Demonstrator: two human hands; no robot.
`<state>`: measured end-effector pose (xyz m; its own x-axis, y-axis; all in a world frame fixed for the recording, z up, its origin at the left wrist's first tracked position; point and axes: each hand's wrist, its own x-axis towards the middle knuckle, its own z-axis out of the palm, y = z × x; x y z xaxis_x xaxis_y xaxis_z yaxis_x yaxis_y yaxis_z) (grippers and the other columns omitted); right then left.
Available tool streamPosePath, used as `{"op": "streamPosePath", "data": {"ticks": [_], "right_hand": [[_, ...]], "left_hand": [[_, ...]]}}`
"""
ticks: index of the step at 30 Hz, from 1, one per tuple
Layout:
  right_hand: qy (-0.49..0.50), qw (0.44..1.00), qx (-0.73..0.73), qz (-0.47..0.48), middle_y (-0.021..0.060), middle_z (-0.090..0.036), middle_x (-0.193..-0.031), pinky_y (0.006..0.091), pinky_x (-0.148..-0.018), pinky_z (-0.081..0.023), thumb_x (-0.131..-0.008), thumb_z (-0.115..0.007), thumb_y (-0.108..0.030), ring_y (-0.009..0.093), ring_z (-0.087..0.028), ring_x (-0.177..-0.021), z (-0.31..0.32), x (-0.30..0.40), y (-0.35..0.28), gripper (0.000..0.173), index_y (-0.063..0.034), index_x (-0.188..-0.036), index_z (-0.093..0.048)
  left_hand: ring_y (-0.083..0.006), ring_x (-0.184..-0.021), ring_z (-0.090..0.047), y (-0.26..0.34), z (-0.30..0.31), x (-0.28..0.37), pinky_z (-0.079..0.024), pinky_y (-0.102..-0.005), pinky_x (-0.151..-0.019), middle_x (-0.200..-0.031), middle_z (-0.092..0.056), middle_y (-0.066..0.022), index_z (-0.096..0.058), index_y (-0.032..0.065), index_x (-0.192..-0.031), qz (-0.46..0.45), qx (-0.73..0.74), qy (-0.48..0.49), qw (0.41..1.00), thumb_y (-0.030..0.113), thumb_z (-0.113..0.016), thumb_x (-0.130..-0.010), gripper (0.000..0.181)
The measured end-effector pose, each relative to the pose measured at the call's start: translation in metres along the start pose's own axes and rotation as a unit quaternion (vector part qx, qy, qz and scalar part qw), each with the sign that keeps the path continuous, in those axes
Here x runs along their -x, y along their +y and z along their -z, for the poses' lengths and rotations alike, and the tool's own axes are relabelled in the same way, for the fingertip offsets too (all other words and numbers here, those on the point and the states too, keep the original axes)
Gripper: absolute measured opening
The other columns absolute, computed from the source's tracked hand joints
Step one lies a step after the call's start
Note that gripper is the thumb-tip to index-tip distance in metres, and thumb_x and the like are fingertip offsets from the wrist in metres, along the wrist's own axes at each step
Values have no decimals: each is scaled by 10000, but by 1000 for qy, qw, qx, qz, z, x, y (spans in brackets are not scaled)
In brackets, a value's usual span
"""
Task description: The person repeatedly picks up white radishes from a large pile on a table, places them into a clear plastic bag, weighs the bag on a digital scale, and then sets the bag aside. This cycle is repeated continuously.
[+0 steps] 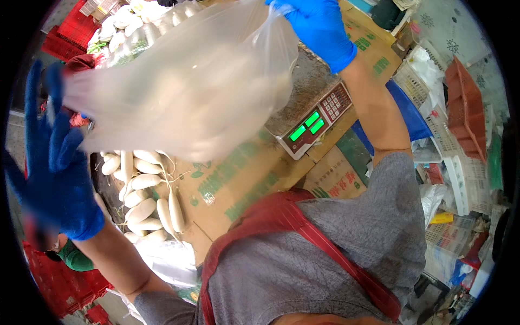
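My right hand (321,34), in a blue glove, grips the gathered corner of a translucent plastic bag (183,89) at the top. The bag is spread out and blurred across the upper middle. Pale shapes show through it, but I cannot tell whether they are inside or behind. My left hand (61,170), also gloved in blue, is raised at the far left with its fingers apart beside the bag's other end. Below the bag lies a pile of white radishes (142,203). A digital price scale (313,118) with lit green displays stands under my right forearm.
Printed cardboard (239,191) covers the table around the scale. Bagged white produce (126,24) is heaped at the far side. A red crate (73,36) stands at upper left, and a person in green (75,256) is partly visible at lower left. Plastic baskets (410,81) line the right.
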<state>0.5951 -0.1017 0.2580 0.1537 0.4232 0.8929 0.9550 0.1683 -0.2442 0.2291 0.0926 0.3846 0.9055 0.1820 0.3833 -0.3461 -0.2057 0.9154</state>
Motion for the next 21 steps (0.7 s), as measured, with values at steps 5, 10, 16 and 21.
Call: {"op": "streamPosePath", "data": {"ticks": [5, 10, 16, 21], "right_hand": [[28, 986, 163, 27, 124, -641, -934, 477, -1138, -303, -820, -578, -75, 371, -545, -1121, 27, 2, 71, 94, -49, -858, -660], [-21, 974, 224, 30, 108, -638, -960, 466, -1094, -359, -835, -561, -78, 341, -571, -1072, 48, 15, 101, 136, -49, -926, -657], [-119, 966, 206, -101, 115, -553, -1312, 452, -1065, -391, -890, -592, -160, 347, -419, -1312, 52, 119, 157, 177, -129, -1028, -698], [-258, 948, 155, -104, 91, -552, -1321, 434, -1073, -387, -865, -562, -80, 317, -419, -1332, 52, 145, 141, 255, -122, -1098, -654]], "left_hand": [[-136, -774, -502, -49, -78, -59, -398, -244, -646, -1571, -94, -287, -39, 33, -1540, 9, 235, 33, 971, 455, -499, -962, 851], [-60, -544, -349, -102, -119, -85, -444, -227, -641, -1414, -420, -294, -269, -44, -1474, 32, 281, 135, 950, 516, -414, -987, 756], [-37, -598, -400, -177, -128, -62, -361, -175, -525, -1287, -550, -112, -378, 53, -1450, 130, 349, 151, 916, 350, -395, -1027, 518], [-55, -673, -476, -226, -138, -56, -457, -232, -703, -1280, -559, -63, -422, 108, -1438, 276, 234, 182, 914, 241, -466, -992, 467]]}}
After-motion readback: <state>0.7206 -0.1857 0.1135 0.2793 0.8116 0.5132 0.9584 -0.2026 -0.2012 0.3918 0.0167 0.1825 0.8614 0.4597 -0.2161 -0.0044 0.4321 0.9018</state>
